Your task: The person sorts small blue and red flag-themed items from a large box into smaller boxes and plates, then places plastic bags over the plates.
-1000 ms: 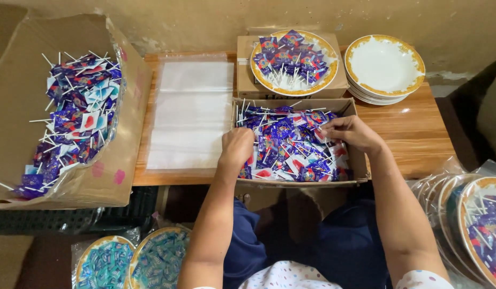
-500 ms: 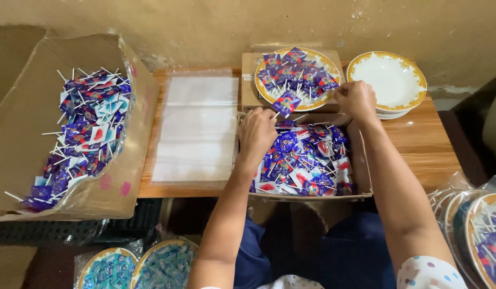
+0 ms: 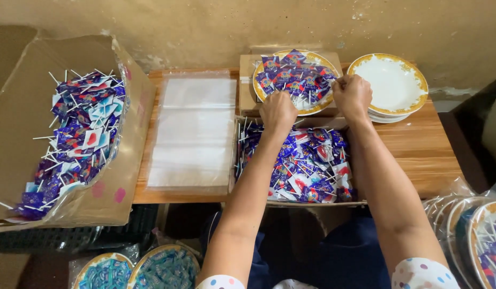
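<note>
large carton [image 3: 23, 134] far left: wrapped lollipops [image 3: 79, 134], sticks pointing every way | clear bags [image 3: 194, 134] flat, long axis running away from the person | left hand [image 3: 278, 111] fisted, contents hidden | heaped plate [image 3: 296, 80] of lollipops [image 3: 304, 75], sticks mixed | right hand [image 3: 353, 96] closed at plate rim, grasp unclear | empty plates [image 3: 390, 85] right

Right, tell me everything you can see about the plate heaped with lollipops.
The plate is round, pale, with a yellow-gold patterned rim, and looks like plastic or melamine. It sits level on a small cardboard box at the back of the table, beside a stack of empty plates. Blue-wrapped, white-sticked lollipops cover most of it. The left hand and right hand, both fisted, rest at its near edge.
</note>
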